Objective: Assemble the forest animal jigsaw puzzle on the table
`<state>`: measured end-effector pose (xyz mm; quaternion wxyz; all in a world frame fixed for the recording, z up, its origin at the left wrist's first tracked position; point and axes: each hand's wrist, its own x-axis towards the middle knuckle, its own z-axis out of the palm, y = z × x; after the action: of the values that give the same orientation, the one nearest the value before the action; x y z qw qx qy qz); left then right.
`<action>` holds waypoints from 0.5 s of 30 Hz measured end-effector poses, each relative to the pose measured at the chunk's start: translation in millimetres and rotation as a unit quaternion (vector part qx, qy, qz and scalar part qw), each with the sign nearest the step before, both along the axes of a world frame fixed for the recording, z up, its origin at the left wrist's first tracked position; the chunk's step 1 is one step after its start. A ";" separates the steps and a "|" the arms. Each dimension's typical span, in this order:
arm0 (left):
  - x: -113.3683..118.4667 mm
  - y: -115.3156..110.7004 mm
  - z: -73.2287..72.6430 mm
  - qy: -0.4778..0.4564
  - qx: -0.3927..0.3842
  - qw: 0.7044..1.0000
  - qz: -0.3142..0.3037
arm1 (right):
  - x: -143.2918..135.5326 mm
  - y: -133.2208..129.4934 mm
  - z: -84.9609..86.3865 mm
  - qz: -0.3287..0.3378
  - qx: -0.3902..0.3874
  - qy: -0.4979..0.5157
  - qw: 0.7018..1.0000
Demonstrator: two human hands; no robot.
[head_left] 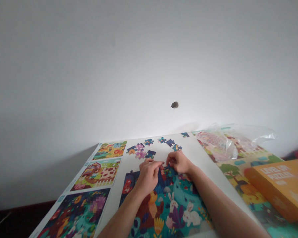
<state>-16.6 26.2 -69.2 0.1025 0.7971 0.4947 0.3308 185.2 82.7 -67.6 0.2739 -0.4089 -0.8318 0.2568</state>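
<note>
A partly assembled jigsaw puzzle (pixel 173 211) with rabbits and a fox in a dark teal forest lies on the white table. Both hands meet at its far edge. My left hand (pixel 149 173) rests over the upper left part, fingers bent and pressed together, thumb and index reaching toward a puzzle piece (pixel 165 170) at that edge. My right hand (pixel 180 161) is curled, its fingertips pinched on the dark blue piece edge just right of it. The fingers partly cover what each one grips. Loose puzzle pieces (pixel 140 150) lie just beyond the hands.
Three picture sheets (pixel 97 174) line the table's left side. At right are more printed pictures (pixel 234 170), a clear plastic bag (pixel 220 143) and an orange puzzle box (pixel 280 188). A white wall (pixel 139 66) with a small hole (pixel 174 105) stands behind the table.
</note>
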 end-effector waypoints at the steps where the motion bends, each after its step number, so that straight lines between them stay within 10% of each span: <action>1: -0.1 0.0 -0.3 0.000 0.001 1.000 0.000 | 0.0 -0.1 0.7 -0.002 0.008 -0.017 1.000; 15: -1.2 -0.3 2.5 -0.013 -0.003 1.000 -0.015 | -3.2 -2.4 3.0 -0.033 0.047 -0.083 0.995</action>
<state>-17.7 25.9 -66.7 0.1168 0.7995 0.4825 0.3383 182.0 80.2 -64.6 0.2312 -0.4424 -0.8489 0.1738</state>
